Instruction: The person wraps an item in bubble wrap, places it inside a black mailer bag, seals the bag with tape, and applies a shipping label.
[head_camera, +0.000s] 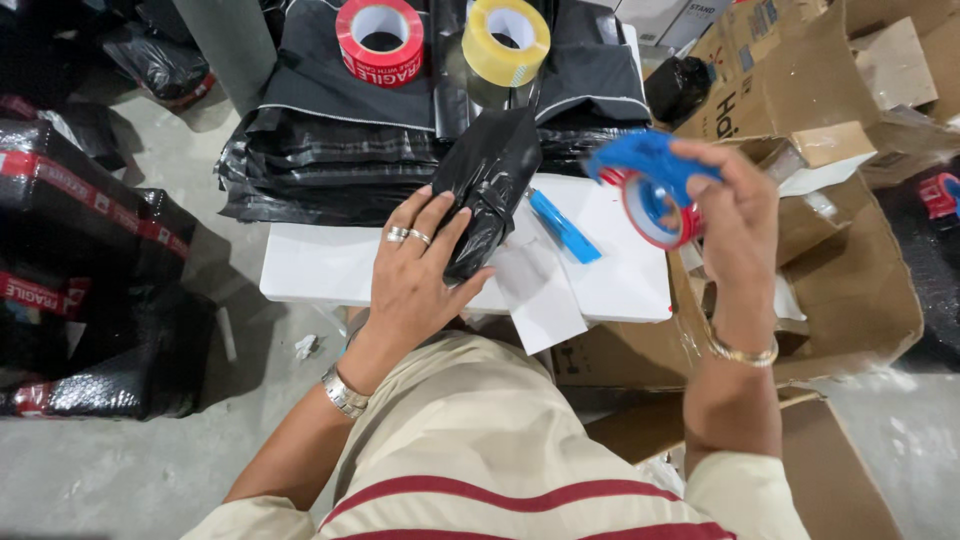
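On the white tabletop (320, 265), just ahead of the person's lap, the left hand (415, 285) lies flat over a small parcel wrapped in black plastic (492, 185). Its fingers (440, 215) are spread across the near end of the parcel and press it down; two rings sit on one finger and a metal bracelet circles the wrist. The parcel lies lengthwise, its far end reaching a stack of folded black plastic bags (330, 150) at the back of the tabletop.

Raised above the right edge of the tabletop, the right hand (735, 215) grips a blue tape dispenser (650, 180) loaded with a red roll; the fingers are closed around its handle, and the dispenser is held in the air, clear of the parcel. A thin bangle sits on that wrist.

Between the hands lie a blue pen-like tool (562, 228) and a white sheet of paper (540, 290) that hangs over the near edge. Atop the bag stack stand a red tape roll (380, 40) and a yellow tape roll (505, 42), side by side. Open cardboard boxes (850, 280) crowd the right, and black wrapped packages (90, 290) with red tape sit on the floor to the left.
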